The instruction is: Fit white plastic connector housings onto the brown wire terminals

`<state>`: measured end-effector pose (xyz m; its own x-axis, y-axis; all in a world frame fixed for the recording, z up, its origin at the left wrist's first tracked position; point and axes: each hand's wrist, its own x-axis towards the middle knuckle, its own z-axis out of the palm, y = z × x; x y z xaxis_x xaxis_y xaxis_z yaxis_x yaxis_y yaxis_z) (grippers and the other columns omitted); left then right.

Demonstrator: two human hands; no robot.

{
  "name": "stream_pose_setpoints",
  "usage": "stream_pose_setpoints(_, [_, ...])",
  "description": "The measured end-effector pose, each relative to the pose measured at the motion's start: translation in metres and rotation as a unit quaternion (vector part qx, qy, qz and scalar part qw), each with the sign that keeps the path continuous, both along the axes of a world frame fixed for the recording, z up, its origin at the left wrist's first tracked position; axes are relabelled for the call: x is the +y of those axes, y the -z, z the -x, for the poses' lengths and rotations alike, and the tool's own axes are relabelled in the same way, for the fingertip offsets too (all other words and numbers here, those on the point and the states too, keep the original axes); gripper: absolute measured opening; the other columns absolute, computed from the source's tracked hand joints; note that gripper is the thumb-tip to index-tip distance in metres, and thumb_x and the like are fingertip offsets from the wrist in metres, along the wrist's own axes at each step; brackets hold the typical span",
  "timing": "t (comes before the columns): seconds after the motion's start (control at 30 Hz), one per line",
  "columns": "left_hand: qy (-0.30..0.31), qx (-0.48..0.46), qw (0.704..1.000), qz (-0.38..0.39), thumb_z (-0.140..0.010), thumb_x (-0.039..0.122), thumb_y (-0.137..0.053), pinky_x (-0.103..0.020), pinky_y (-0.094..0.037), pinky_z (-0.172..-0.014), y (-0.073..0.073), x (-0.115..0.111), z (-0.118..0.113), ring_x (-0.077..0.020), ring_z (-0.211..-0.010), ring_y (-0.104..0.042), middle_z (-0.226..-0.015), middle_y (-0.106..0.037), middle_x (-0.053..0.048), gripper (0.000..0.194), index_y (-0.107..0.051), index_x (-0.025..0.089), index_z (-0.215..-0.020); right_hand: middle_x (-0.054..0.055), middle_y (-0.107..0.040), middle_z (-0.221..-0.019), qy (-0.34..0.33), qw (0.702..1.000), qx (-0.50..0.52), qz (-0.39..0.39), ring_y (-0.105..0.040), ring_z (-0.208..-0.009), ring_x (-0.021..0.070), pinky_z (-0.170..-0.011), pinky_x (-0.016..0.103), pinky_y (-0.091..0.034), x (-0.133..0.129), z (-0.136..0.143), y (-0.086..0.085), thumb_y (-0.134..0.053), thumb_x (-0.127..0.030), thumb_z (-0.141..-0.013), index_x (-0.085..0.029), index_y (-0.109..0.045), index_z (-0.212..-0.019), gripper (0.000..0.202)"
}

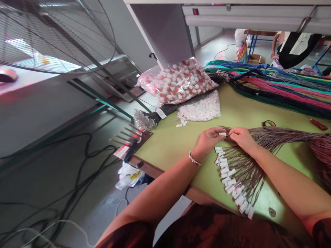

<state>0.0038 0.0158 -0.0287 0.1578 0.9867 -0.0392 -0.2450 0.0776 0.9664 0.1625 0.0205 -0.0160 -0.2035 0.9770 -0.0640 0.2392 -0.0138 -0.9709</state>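
Note:
My left hand (209, 140) pinches a small white connector (222, 134) between thumb and fingers. Close beside it, my right hand (241, 137) is closed on a thin brown wire at the connector's end; the wire itself is mostly covered by the fingers. A bundle of brown wires (281, 135) runs from under my right hand toward the right edge. Below the hands, a fanned row of wires ends in several white connectors (229, 181) lying on the green table (168, 148).
A bag of white and reddish connectors (181, 82) and a bag of white pieces (201, 107) lie behind. Coloured wires (284, 86) stretch across the back right. A red-handled tool (318, 124) and a tape roll (268, 123) lie right. A fan (57, 34) stands left.

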Motion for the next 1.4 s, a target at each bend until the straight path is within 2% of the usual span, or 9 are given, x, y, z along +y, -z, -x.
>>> stream_pose_setpoints(0.2, [-0.042,0.054,0.997,-0.035,-0.06,0.021,-0.074,-0.033,-0.054,-0.078,-0.005,-0.004,-0.007,-0.0152,-0.07,-0.065,-0.074,-0.071,-0.003,0.012,-0.069,0.016,-0.07,-0.006,-0.038,-0.046,0.001,1.0,0.017,0.016,-0.027,-0.046,0.0064,-0.044,0.021,-0.02,0.001,0.001,0.003,-0.048,-0.025,-0.06,-0.016,-0.052,-0.054,0.012])
stream_pose_setpoints(0.5, [-0.049,0.108,0.988,-0.097,-0.065,0.015,-0.069,-0.032,-0.052,-0.079,0.002,-0.001,-0.011,-0.0167,-0.076,-0.065,-0.076,-0.071,-0.005,0.003,-0.071,0.016,-0.067,-0.006,-0.037,-0.046,0.009,1.0,-0.024,-0.006,-0.029,-0.047,0.0067,-0.045,0.021,-0.022,0.002,0.002,0.002,-0.048,-0.027,-0.059,-0.016,-0.048,-0.052,0.013])
stream_pose_setpoints(0.57, [-0.034,0.096,0.99,-0.093,-0.065,0.017,-0.07,-0.028,-0.053,-0.075,0.0,-0.001,-0.009,-0.0151,-0.075,-0.065,-0.079,-0.07,-0.004,0.012,-0.071,0.015,-0.077,-0.006,-0.038,-0.047,0.01,1.0,-0.019,-0.008,-0.03,-0.048,0.0071,-0.046,0.021,-0.023,0.001,0.002,0.001,-0.048,-0.027,-0.06,-0.017,-0.048,-0.052,0.013])
stream_pose_setpoints(0.67, [-0.006,0.067,0.996,-0.052,-0.066,0.024,-0.073,-0.023,-0.052,-0.056,-0.006,0.001,-0.003,-0.0118,-0.064,-0.063,-0.078,-0.068,-0.003,0.044,-0.063,0.015,-0.108,-0.005,-0.04,-0.049,0.02,1.0,-0.009,-0.021,-0.031,-0.049,0.0077,-0.047,0.022,-0.025,0.0,0.002,0.001,-0.048,-0.027,-0.061,-0.017,-0.049,-0.054,0.012])
stream_pose_setpoints(0.7, [0.002,0.068,0.997,-0.03,-0.067,0.029,-0.072,-0.021,-0.05,-0.05,-0.008,0.001,-0.001,-0.0109,-0.058,-0.061,-0.073,-0.067,-0.002,0.047,-0.061,0.014,-0.111,-0.005,-0.04,-0.049,0.022,0.999,-0.012,-0.031,-0.032,-0.049,0.0079,-0.048,0.022,-0.026,-0.001,0.002,0.001,-0.047,-0.026,-0.061,-0.017,-0.049,-0.054,0.012])
stream_pose_setpoints(0.8, [0.031,0.089,0.995,0.026,-0.07,0.037,-0.07,-0.02,-0.046,-0.043,-0.011,0.003,0.003,-0.0092,-0.045,-0.057,-0.057,-0.062,-0.002,0.033,-0.066,0.01,-0.088,-0.005,-0.041,-0.05,0.018,0.997,-0.043,-0.062,-0.033,-0.049,0.0084,-0.048,0.022,-0.027,-0.002,0.002,0.002,-0.046,-0.024,-0.062,-0.017,-0.051,-0.056,0.011])
stream_pose_setpoints(0.9, [0.043,0.065,0.996,0.041,-0.064,0.035,-0.075,-0.021,-0.049,-0.048,-0.008,0.005,0.003,-0.0091,-0.047,-0.059,-0.058,-0.064,-0.003,0.027,-0.065,0.011,-0.07,-0.004,-0.043,-0.051,0.011,0.995,-0.067,-0.077,-0.034,-0.05,0.0088,-0.049,0.023,-0.027,-0.002,0.001,0.003,-0.046,-0.024,-0.063,-0.017,-0.052,-0.055,0.011])
stream_pose_setpoints(1.1, [0.034,0.012,0.999,0.034,-0.057,0.026,-0.078,-0.022,-0.051,-0.06,-0.002,0.004,0.001,-0.0093,-0.056,-0.061,-0.064,-0.068,-0.003,0.023,-0.067,0.011,-0.071,-0.005,-0.04,-0.048,0.0,0.998,-0.051,-0.032,-0.032,-0.049,0.0083,-0.047,0.022,-0.024,0.0,0.0,0.001,-0.047,-0.026,-0.062,-0.017,-0.052,-0.054,0.013])
stream_pose_setpoints(1.4, [-0.004,0.042,0.999,0.026,-0.061,0.018,-0.073,-0.022,-0.049,-0.056,-0.005,0.0,-0.006,-0.0081,-0.05,-0.058,-0.056,-0.065,-0.001,0.011,-0.066,0.011,-0.067,-0.004,-0.04,-0.048,0.001,0.998,-0.064,-0.025,-0.03,-0.048,0.0079,-0.046,0.023,-0.023,0.0,0.003,-0.001,-0.047,-0.028,-0.061,-0.017,-0.05,-0.053,0.014])
